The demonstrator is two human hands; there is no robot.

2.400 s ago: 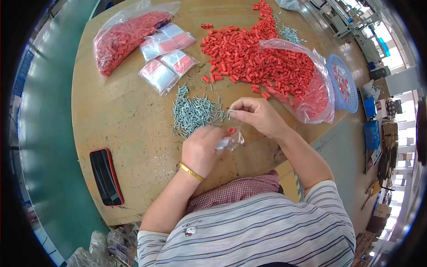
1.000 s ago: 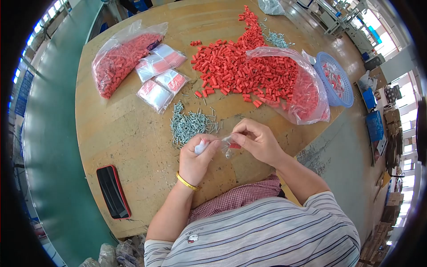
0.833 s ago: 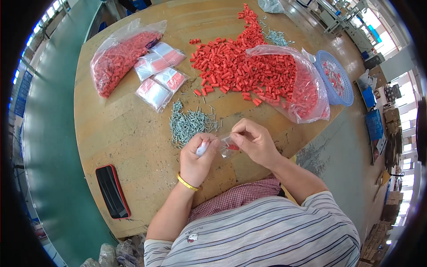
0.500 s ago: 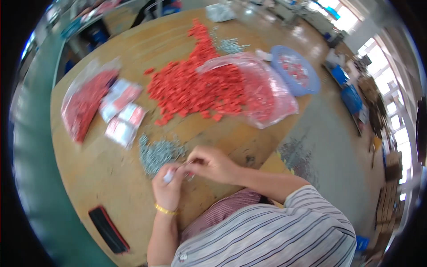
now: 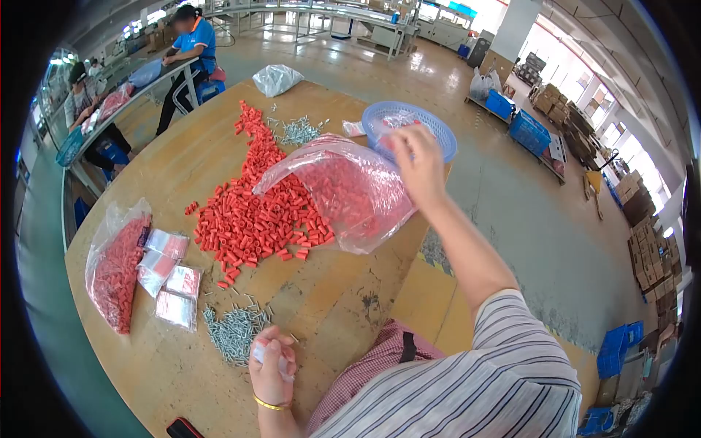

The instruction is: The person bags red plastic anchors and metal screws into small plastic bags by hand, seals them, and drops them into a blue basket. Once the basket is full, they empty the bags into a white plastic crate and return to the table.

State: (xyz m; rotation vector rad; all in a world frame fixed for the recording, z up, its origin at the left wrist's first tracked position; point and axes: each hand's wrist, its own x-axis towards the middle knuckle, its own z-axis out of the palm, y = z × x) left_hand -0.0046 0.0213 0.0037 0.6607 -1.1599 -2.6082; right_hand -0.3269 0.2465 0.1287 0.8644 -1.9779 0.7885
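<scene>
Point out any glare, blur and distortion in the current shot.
Head view, middle: glare streaks the big clear bag; head view, upper right: windows look washed out; head view, by the basket: the right hand looks slightly blurred; head view, margins: lines bow and corners go black.

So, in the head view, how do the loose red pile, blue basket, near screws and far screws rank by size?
1. Loose red pile
2. Blue basket and near screws: too alike to rank
3. Far screws

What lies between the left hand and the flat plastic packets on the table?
In the head view, a pile of small metal fasteners lies between the left hand and the packets.
</scene>
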